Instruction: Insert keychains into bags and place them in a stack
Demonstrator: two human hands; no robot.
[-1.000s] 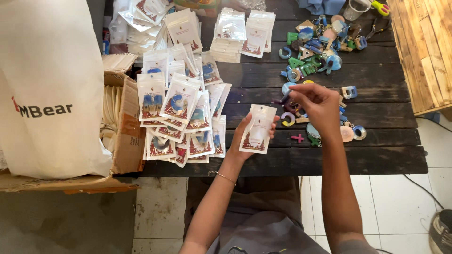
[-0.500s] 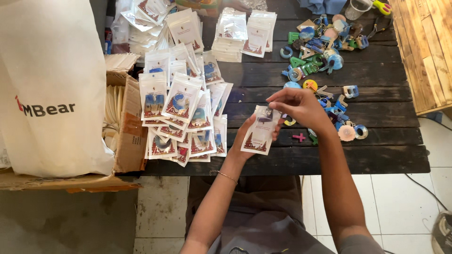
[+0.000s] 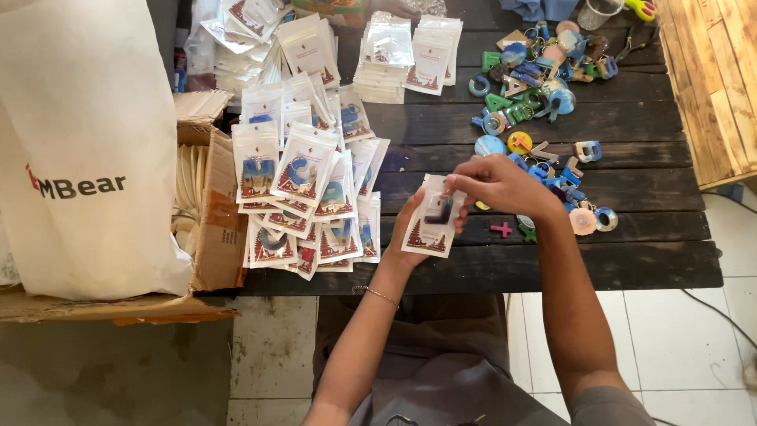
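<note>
White packet (image 3: 433, 225) | in left hand (image 3: 410, 237) grip | right hand (image 3: 501, 185) pinching top

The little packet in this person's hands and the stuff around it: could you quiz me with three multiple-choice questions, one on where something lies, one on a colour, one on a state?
1. Where does the heap of filled packets lie?
A. beside the left hand
B. on the floor tiles
C. inside the white bag

2. What colour is the small cross-shaped piece on the table?
A. yellow
B. pink
C. white

3. How is the small packet held?
A. lying flat, untouched
B. in the left hand, right hand at its top
C. pinched by the right hand only

Answers: 1 A, the heap spreads on the dark planks to that side. 2 B, it shows pink against the wood. 3 B, the left hand backs the packet while right fingertips meet its top edge.
</note>
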